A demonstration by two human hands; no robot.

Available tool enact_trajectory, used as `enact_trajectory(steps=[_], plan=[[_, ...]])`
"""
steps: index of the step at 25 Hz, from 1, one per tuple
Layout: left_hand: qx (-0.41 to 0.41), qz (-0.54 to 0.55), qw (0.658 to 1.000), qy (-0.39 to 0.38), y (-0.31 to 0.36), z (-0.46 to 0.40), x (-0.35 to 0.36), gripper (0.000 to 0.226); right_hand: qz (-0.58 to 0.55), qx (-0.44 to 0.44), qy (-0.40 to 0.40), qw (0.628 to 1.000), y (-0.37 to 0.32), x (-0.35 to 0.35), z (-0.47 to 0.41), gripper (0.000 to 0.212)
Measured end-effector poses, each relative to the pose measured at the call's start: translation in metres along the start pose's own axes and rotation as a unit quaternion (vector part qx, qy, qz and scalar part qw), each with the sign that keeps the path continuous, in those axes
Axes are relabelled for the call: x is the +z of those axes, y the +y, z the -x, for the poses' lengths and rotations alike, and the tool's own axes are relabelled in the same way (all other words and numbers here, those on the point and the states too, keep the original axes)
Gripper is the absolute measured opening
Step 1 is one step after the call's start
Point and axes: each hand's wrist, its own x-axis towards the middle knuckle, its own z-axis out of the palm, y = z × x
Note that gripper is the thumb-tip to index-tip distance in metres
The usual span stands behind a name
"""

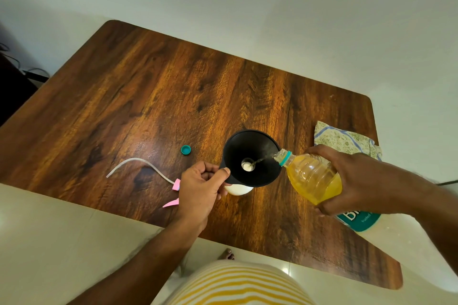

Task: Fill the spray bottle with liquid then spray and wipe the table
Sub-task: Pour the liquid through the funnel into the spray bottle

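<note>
Table (173,86) first: dark wood grain fills most of my view, set against a pale wall, with everything gathered near the front edge. Next in size is the folded floral cloth (344,140) at the right edge, waiting for the wipe. Then the black funnel (251,157), seated in the neck of the white spray bottle (238,189), which stands upright near the table's front centre and is mostly hidden beneath it. My right hand (352,178) is wrapped around the yellow-liquid bottle (309,176), tilted so its open mouth sits just over the funnel's right rim, and a thin stream runs down toward the funnel's hole. My left hand (202,186) pinches the funnel's tab between thumb and curled fingers, steadying it. Both forearms reach in from below, the right crossing in from the side, the left coming up straight. To do this pour well, I judge I should keep the tilt shallow so the stream stays narrow and lands inside the cone, watch the hole so liquid does not back up, and hold the funnel level so the light bottle below does not tip. Smaller things lie to the left: the pink spray head with its curved dip tube (138,166), and smallest, the teal cap (186,150), apart from the rest.
</note>
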Motion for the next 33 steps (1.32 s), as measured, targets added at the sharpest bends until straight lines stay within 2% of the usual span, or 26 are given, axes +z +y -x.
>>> enact_trajectory(steps=[33], plan=[[-0.007, -0.001, 1.000, 0.002, -0.0022, -0.0020, -0.0013, 0.008, 0.001, -0.005, 0.000, 1.000, -0.0003, -0.0038, 0.0002, 0.090]])
